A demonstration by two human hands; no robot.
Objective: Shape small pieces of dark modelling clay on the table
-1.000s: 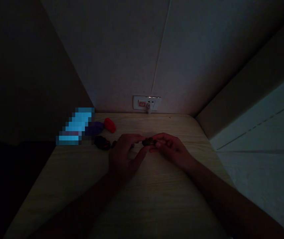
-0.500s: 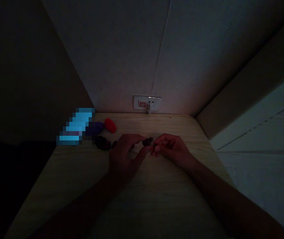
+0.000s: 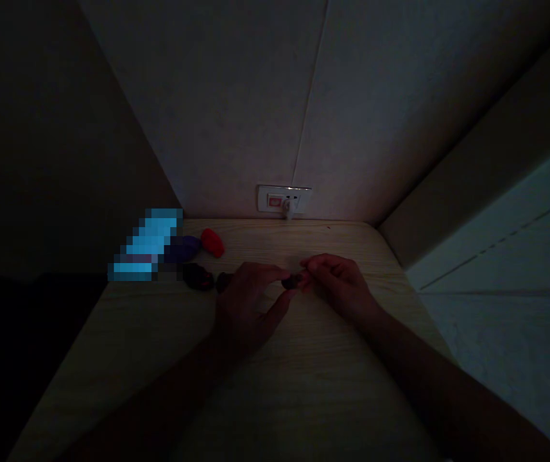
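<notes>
In the head view, a small dark lump [image 3: 290, 282] sits between the two hands, at the tips of the left hand's thumb and forefinger and just beside the right hand's fingertips. The left hand [image 3: 242, 305] pinches it, thumb and forefinger curved with a gap between them behind the tips. The right hand [image 3: 344, 287] has its thumb and forefinger drawn together, other fingers curled below; whether they grip or touch anything cannot be told. Beyond the left hand's knuckles, a dark piece [image 3: 223, 282] is partly hidden. Farther left of that hand lie a black lump [image 3: 198, 277], a purple lump [image 3: 184, 249] and a red lump [image 3: 212, 243]. Dim light blurs the dark lump's shape, and both forearms are cut off below.
</notes>
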